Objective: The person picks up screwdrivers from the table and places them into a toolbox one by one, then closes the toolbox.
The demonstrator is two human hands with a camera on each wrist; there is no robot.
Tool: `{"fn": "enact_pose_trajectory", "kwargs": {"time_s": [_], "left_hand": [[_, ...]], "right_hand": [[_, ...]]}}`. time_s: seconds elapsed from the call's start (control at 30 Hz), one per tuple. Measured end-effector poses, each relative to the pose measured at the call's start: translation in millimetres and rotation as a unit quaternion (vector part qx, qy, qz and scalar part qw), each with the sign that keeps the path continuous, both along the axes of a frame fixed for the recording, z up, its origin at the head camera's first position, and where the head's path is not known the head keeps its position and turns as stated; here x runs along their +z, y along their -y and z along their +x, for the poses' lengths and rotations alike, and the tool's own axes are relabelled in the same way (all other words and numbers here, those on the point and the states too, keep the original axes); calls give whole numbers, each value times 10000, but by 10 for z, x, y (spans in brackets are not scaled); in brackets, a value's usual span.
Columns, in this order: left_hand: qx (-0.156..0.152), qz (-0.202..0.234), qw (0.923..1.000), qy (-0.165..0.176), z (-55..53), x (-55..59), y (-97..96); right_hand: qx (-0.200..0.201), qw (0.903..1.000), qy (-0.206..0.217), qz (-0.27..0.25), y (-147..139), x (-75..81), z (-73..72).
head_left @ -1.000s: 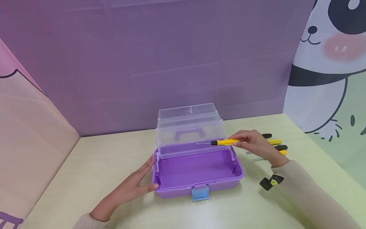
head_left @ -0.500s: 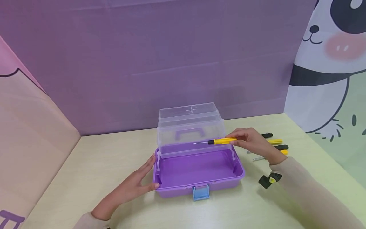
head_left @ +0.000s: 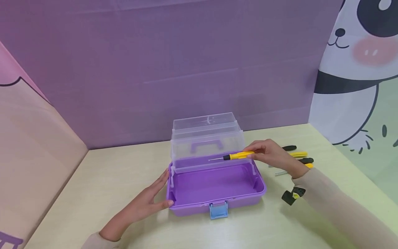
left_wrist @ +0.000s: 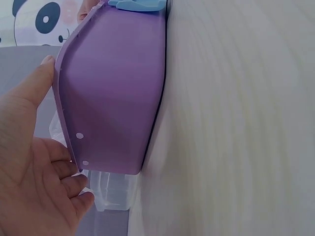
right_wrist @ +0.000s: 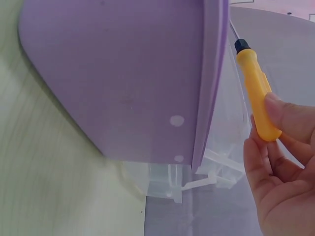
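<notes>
My right hand (head_left: 270, 155) pinches a yellow screwdriver (head_left: 240, 155) by its handle. Its thin shaft points left, above the back part of an open purple toolbox (head_left: 214, 209). The right wrist view shows thumb and fingers at the butt of the screwdriver handle (right_wrist: 256, 93), with the black collar toward the box. My left hand (head_left: 146, 202) rests against the toolbox's left end, thumb at the front corner and fingers farther back. In the left wrist view the thumb lies on the rim of the purple wall (left_wrist: 108, 88). The clear lid (head_left: 206, 124) leans back, raised.
Several more screwdrivers lie on the table right of the box, partly behind my right hand, among them a black-handled one (head_left: 306, 160) and a yellow-handled one (head_left: 300, 154). A blue latch (head_left: 219, 210) hangs down at the box front. A purple backdrop (head_left: 186, 69) stands behind.
My right hand has moved a little left with the screwdriver, whose tip now dips slightly lower. The left hand and the toolbox have stayed in place.
</notes>
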State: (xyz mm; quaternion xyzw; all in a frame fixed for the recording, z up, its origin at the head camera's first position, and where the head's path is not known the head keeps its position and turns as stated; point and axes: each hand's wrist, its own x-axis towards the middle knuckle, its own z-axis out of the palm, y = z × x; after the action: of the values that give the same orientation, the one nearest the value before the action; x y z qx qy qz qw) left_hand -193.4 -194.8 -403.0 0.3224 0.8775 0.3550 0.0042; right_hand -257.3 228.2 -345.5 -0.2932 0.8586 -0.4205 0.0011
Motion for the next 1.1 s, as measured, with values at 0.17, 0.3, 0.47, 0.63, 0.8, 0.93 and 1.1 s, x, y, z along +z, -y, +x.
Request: {"fn": "enact_pose_trajectory", "kwargs": {"time_s": [0.17,0.3,0.47,0.63,0.8,0.93,1.1], "left_hand": [[-10,0,10000,-69,-9,1,-4],[-7,-11,10000,-52,-10,-5,-4],[-1,-38,10000,48,-7,-4,-10],[-6,-82,9999,72,-10,6,-17],[5,-113,9999,26,-18,7,-13],[-3,-108,9999,7,-21,2,-3],[14,-108,9999,-22,-19,-5,9]], "right_hand": [[-108,9998,25,146,59,26,-23],[-144,9997,-34,186,107,42,-34],[-86,9997,-64,202,144,77,-30],[-17,9998,86,204,166,97,-40],[5,9998,107,189,187,106,-43],[-60,9997,80,234,217,101,-61],[-144,9994,95,304,269,95,-70]]}}
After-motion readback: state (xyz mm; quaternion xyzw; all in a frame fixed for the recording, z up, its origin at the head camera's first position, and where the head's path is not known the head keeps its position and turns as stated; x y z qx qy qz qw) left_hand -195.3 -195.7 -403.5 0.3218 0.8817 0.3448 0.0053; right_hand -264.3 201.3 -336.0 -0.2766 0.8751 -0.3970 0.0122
